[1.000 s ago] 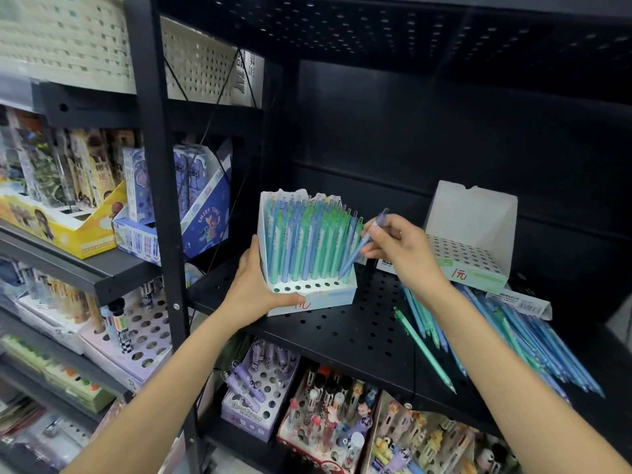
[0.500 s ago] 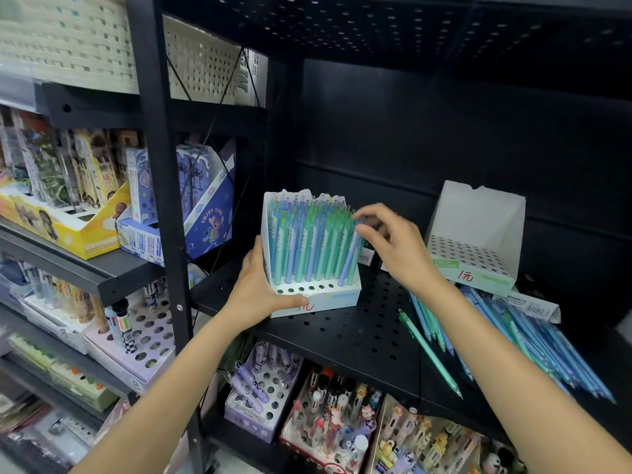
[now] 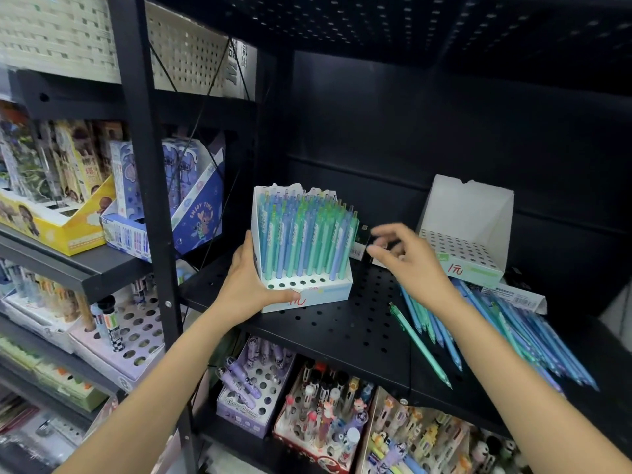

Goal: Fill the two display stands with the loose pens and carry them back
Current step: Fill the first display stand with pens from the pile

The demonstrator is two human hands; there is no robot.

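Left hand (image 3: 251,285) grips the lower left corner of the fuller display stand (image 3: 304,268), thumb curled across its white front face, fingers wrapped behind the side wall. Stands on the black perforated shelf (image 3: 335,323), packed with upright blue and green pens (image 3: 304,237), with one front row of holes bare. Bears a red price mark on the front, partly covered by the thumb.

Right hand (image 3: 407,261) hovers just right of that stand, above the shelf, fingers loosely curled and slightly blurred, holding nothing, touching nothing visible. Sits between the two stands, forearm crossing over part of the loose pile.

Second display stand (image 3: 468,241) rests farther right and back on the same shelf, white, tall back flap upright, perforated top showing only bare holes, red price mark on its pale green front. Well apart from the first stand.

Loose pens (image 3: 519,333) lie fanned on the shelf in front of and below the second stand, blue and green, reaching toward the shelf's front right edge. One green pen (image 3: 419,343) lies apart on the left of the pile, slanted, its tip near the shelf's front edge. A long white labelled box (image 3: 516,295) lies flat across the top of the pile, beside the second stand's base.

Below and left, other shelves carry cartoon-themed pen displays (image 3: 318,415) and a yellow box (image 3: 58,224) and a blue box (image 3: 171,206).
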